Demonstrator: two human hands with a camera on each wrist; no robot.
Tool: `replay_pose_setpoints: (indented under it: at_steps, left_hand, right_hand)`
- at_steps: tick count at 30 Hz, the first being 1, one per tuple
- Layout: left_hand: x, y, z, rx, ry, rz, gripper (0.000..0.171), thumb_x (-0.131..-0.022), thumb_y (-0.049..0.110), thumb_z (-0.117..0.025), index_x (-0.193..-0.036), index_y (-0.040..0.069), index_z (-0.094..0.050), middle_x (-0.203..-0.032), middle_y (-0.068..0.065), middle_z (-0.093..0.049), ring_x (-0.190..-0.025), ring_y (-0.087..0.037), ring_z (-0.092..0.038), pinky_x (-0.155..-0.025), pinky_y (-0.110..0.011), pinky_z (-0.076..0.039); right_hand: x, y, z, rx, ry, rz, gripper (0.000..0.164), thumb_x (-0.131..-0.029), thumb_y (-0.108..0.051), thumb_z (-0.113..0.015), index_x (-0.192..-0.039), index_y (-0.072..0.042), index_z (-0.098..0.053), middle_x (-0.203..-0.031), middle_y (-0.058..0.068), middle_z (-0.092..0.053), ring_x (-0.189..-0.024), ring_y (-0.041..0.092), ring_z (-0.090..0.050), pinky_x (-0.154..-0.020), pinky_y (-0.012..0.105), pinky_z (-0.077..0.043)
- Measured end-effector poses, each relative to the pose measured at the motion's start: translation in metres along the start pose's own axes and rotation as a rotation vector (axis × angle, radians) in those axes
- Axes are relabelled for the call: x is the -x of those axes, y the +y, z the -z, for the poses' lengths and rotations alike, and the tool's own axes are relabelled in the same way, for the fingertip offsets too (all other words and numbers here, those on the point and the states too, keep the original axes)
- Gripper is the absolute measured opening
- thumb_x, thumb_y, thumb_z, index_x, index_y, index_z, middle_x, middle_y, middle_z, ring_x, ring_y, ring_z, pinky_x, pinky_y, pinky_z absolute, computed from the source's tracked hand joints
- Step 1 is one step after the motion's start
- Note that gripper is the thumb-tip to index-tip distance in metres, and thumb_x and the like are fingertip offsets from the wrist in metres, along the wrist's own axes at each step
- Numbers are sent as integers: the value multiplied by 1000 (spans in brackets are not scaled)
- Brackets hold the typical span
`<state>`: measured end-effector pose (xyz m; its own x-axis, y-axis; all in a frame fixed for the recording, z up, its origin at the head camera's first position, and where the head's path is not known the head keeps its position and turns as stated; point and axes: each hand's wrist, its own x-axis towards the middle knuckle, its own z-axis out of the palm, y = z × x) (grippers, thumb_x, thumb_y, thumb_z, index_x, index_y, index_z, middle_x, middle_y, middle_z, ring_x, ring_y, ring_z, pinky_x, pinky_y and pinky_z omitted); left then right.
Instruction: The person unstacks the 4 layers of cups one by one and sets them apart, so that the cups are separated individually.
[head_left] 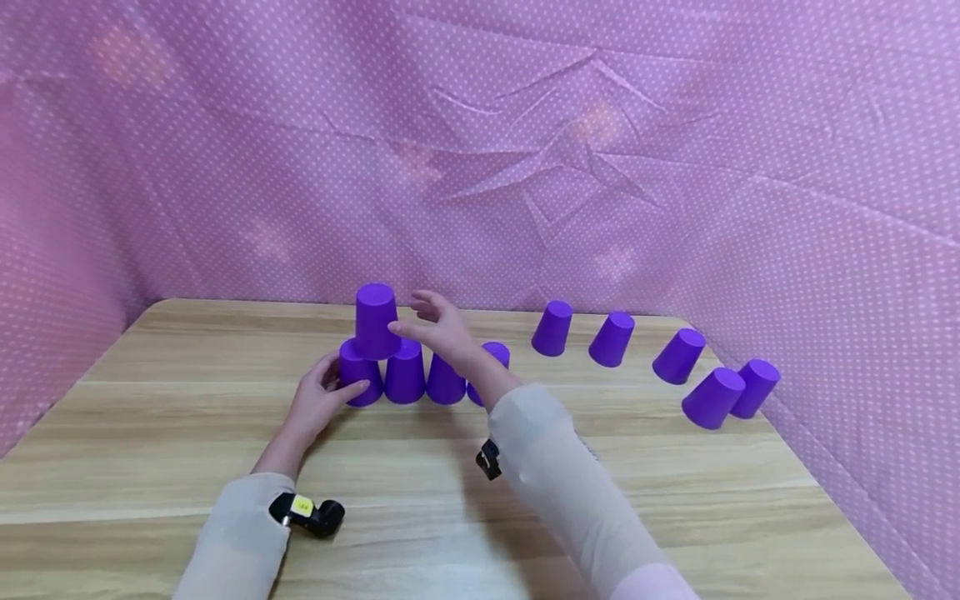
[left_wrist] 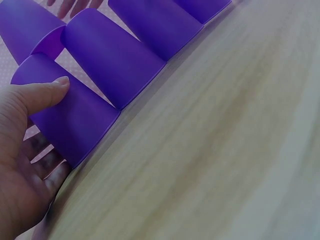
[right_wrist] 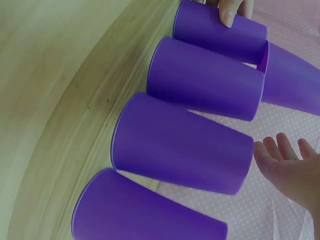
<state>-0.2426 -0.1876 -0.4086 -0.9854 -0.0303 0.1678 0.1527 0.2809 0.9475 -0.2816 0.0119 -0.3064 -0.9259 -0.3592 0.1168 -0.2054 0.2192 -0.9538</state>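
Note:
Upside-down purple cups stand side by side in a row on the wooden table (head_left: 405,500). My left hand (head_left: 318,400) holds the leftmost cup (left_wrist: 75,115), thumb across its front and fingers around its far side. An upper cup (head_left: 377,321) sits upside down, bridging the tops of the two leftmost cups. My right hand (head_left: 442,329) is just right of that upper cup with its fingers spread. In the right wrist view the right hand (right_wrist: 292,170) holds nothing and shows a gap to the upper cup (right_wrist: 292,82). My right forearm partly covers the rightmost cup (head_left: 495,354) of the row.
To the right, several more purple cups stand upside down in a loose curve, from one near the back edge (head_left: 552,329) to a nearer cup (head_left: 712,400) partly hiding another (head_left: 756,389). A pink dotted cloth (head_left: 525,167) hangs behind and beside the table.

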Motion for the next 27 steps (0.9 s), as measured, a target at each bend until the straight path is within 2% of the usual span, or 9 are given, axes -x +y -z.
replay_pose_setpoints:
  at_steps: [8,12,20,27]
  left_hand:
    - [-2,0,1,6,-9,-3,69,-77,18,-66,-131,-2,-29,-123,-26,-38,-113,-34,-36,-96,-41,-30]
    - [-3,-1,2,21,-9,-12,68,-77,16,-66,-131,-2,-29,-122,-27,-39,-113,-34,-36,-96,-41,-30]
    - [-3,-1,2,35,-9,-12,67,-77,15,-66,-131,-2,-29,-121,-26,-40,-112,-33,-37,-95,-40,-31]
    - [-3,0,2,20,-6,-9,66,-77,13,-65,-131,-2,-29,-121,-27,-40,-112,-33,-37,-95,-41,-31]
  right_hand:
    - [-6,-2,-14,8,12,-34,66,-72,-28,-70,-129,-15,-38,-123,4,-47,-113,19,-40,-91,32,-36]
    - [-9,-1,-21,-27,22,-20,64,-72,-24,-70,-127,-12,-40,-120,5,-49,-112,20,-42,-90,32,-36]
    - [-12,-3,-29,-67,36,9,63,-72,-19,-70,-126,-8,-40,-112,4,-54,-102,14,-49,-86,26,-39]
    - [-14,-4,-34,-67,39,-6,63,-72,-20,-70,-126,-9,-41,-110,2,-55,-100,12,-50,-84,25,-40]
